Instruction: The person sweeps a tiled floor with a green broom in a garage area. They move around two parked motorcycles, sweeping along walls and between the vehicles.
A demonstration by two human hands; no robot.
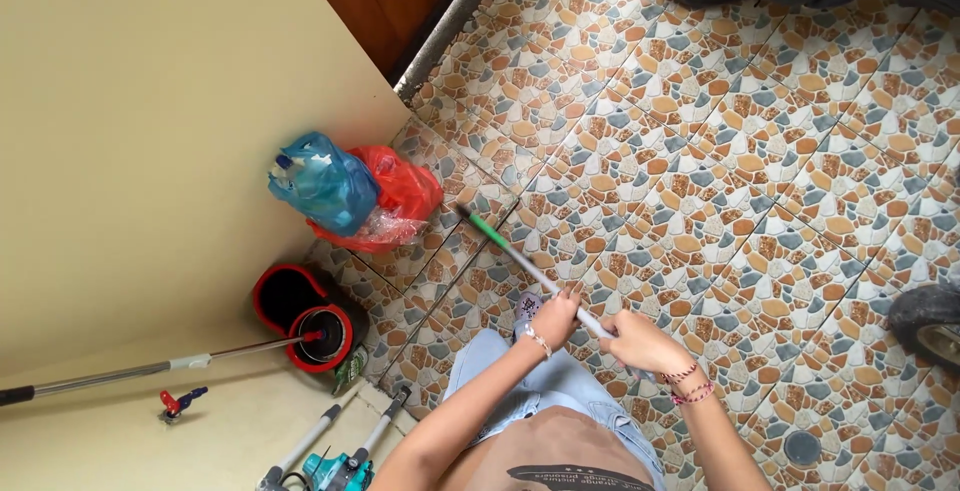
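Note:
I look straight down at a long metal pole (528, 267) with a green end section that points toward the wall corner. My left hand (556, 317) grips the pole near its middle. My right hand (640, 343) grips it a little lower, close to my body. Red thread bracelets circle my right wrist, a beaded one my left. The pole's lower end is hidden behind my hands and legs.
A blue plastic bag (322, 186) and a red plastic bag (397, 196) sit in the corner by the cream wall (150, 121). A red and black spin-mop bucket (308, 326) holds a mop handle (150, 367). Two more handles (340, 441) lean nearby. Vehicle wheels (925, 321) stand at right and top.

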